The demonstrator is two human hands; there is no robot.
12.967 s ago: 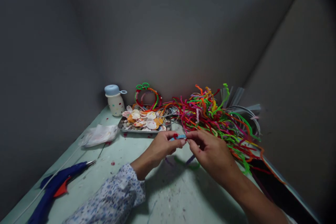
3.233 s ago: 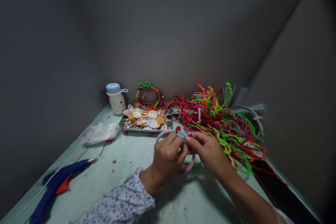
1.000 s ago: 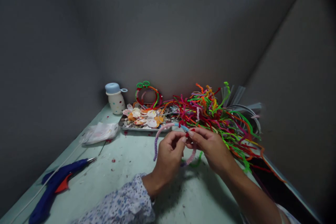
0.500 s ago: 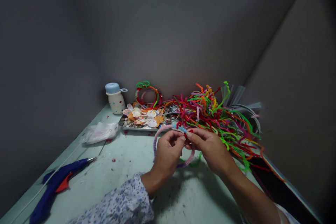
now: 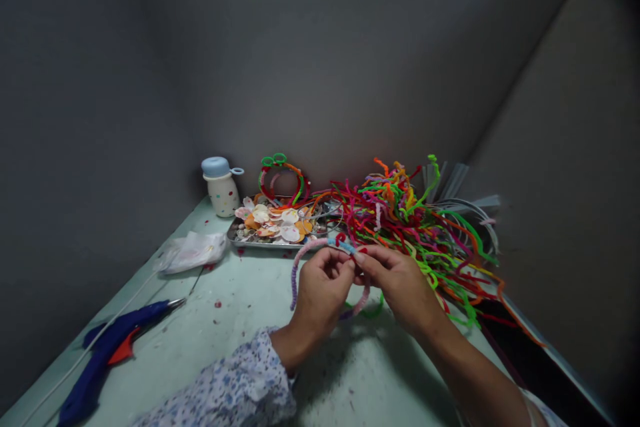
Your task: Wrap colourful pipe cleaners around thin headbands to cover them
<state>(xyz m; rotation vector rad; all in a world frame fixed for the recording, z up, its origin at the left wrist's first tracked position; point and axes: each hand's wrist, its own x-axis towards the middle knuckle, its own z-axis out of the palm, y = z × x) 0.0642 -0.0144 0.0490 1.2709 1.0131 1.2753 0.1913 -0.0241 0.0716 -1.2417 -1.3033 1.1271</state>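
Both hands meet over the middle of the table around a headband (image 5: 299, 273) wrapped in fuzzy pink, purple and blue stems. My left hand (image 5: 324, 290) has its fingers closed at the blue part, pinching a small red fuzzy piece. On the other side my right hand (image 5: 397, 280) is closed on the band beside the red piece, thumb and forefinger pressed together. A red curl (image 5: 341, 239) stands up from the blue section. The fingertips nearly touch and hide part of the red piece. A green stem (image 5: 374, 309) lies below the hands.
Behind the hands stands a metal tray (image 5: 265, 245) of flower shapes and beads, with finished bands (image 5: 303, 187) at its back. A large heap of coloured stems (image 5: 400, 213) lies right. To the left are a bottle (image 5: 223, 193), a plastic bag (image 5: 195, 252) and a blue glue gun (image 5: 107, 347).
The fingers of both hands have shifted very slightly around the red piece. The headband stays almost in the same place, and the view has moved a little.
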